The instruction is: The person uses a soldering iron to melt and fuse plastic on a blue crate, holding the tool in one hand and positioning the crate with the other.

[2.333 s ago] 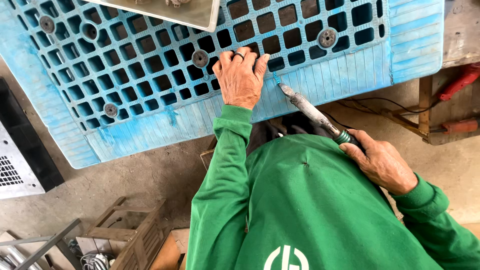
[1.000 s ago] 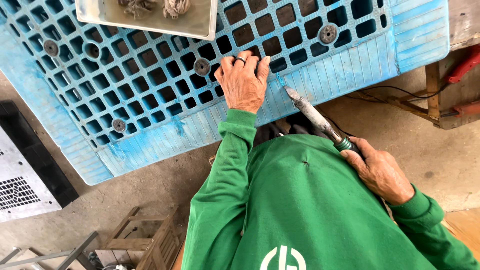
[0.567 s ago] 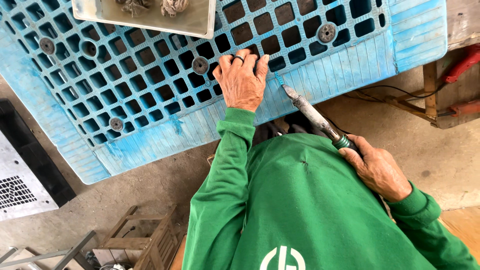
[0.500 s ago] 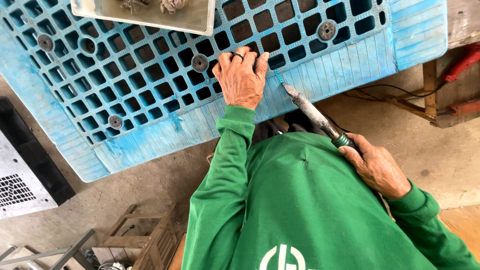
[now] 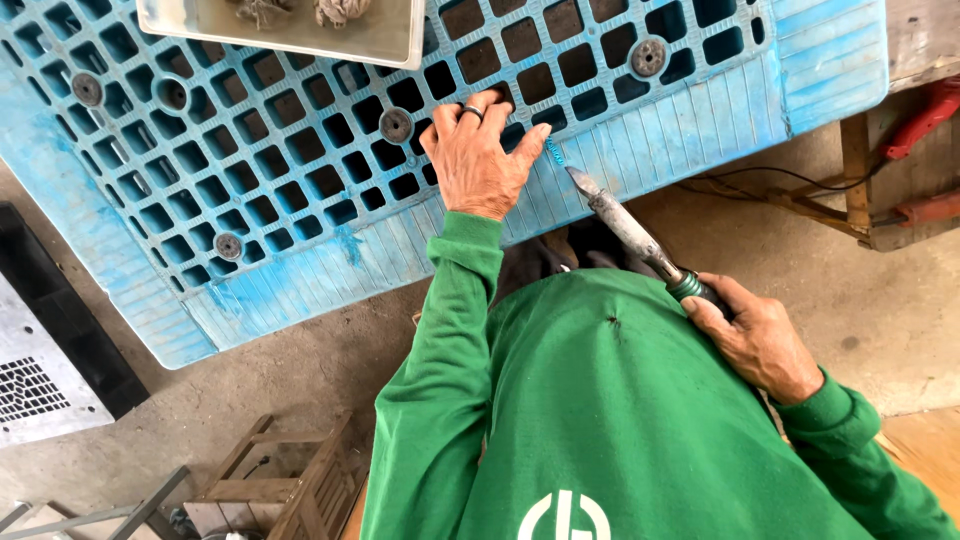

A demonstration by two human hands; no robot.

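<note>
A blue plastic grid pallet (image 5: 300, 230) lies in front of me on the concrete floor. My left hand (image 5: 480, 155), with a ring on one finger, rests flat on the pallet's ribbed front strip beside a round metal disc (image 5: 396, 124). My right hand (image 5: 755, 340) grips the green handle of a long metal-tipped tool (image 5: 625, 225). The tool points up and left, and its tip sits just off the pallet's edge, right of my left hand's fingers. My green long-sleeved top fills the lower middle of the view.
A shallow metal tray (image 5: 390, 40) with rag-like scraps sits on the pallet's far side. More metal discs (image 5: 648, 56) dot the grid. A black and white perforated panel (image 5: 40, 380) lies left, a wooden stool (image 5: 280, 490) lower left, and a wooden frame (image 5: 860, 190) with red parts and a cable right.
Only the view has wobbled slightly. My left hand stays flat on the pallet and my right hand keeps the tool at the same angle.
</note>
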